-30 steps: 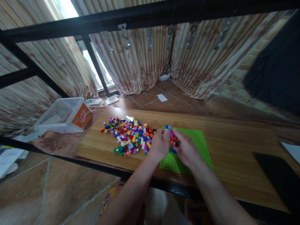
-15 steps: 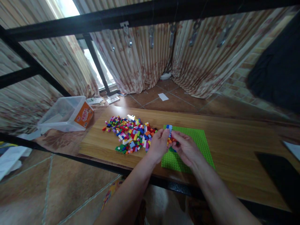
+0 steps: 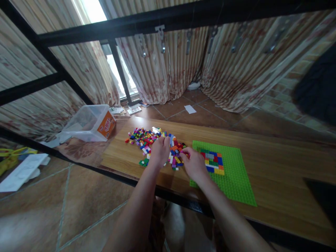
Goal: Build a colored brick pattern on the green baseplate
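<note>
My left hand is closed above the heap of loose toy bricks, wrapped round a small blue and light-blue brick stack that sticks out past its fingers. At the heap's right edge, my right hand has its fingers pressed together among the bricks; what is in them is too small to make out. Just right of that hand lies a green baseplate. A block of joined bricks in several colours sits on its left half, partly covered by the right hand.
The wooden table carries a dark flat object at its right end. Beyond its left end stands a clear plastic box with an orange label. A black metal frame with hanging hooks crosses above, before striped curtains.
My hands have come apart from over the baseplate. The left moved left over the heap with the brick stack; the right went down to the heap's edge, uncovering the block. The view shifted.
</note>
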A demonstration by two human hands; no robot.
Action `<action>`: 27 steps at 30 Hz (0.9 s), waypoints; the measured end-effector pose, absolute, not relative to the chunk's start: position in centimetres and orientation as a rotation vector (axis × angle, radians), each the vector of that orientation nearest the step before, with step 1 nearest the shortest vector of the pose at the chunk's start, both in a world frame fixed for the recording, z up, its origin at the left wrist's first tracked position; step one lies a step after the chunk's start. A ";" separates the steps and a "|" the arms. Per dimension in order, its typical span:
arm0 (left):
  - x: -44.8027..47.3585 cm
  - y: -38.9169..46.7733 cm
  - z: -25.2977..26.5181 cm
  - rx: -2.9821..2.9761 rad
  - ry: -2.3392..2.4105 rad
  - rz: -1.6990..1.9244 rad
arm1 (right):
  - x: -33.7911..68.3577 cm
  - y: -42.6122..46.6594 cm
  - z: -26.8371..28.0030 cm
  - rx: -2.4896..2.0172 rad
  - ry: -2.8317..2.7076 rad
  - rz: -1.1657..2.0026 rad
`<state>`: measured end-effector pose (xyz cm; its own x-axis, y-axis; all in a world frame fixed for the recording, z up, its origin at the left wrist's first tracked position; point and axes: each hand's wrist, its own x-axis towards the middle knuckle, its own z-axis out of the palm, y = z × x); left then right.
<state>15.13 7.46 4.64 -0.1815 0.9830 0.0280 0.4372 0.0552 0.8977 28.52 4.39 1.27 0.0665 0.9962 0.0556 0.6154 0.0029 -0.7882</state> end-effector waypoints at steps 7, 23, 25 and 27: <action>16.0 6.7 3.5 2.015 2.112 0.484 | 27.5 4.6 2.1 -1.839 -1.912 0.469; 15.6 7.1 3.8 1.813 1.863 0.973 | 29.2 3.9 1.7 -1.603 -1.858 0.545; 15.8 7.3 3.6 1.624 1.660 1.089 | 29.5 3.9 2.0 -1.564 -1.803 0.568; 16.3 7.3 3.3 1.398 1.475 1.138 | 29.7 3.9 2.3 -1.531 -1.707 0.593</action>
<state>16.31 7.33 3.31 -0.0796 0.9962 0.0356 0.2867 -0.0113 0.9579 29.74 3.90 2.31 0.0011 0.9743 0.2252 0.6245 0.1752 -0.7611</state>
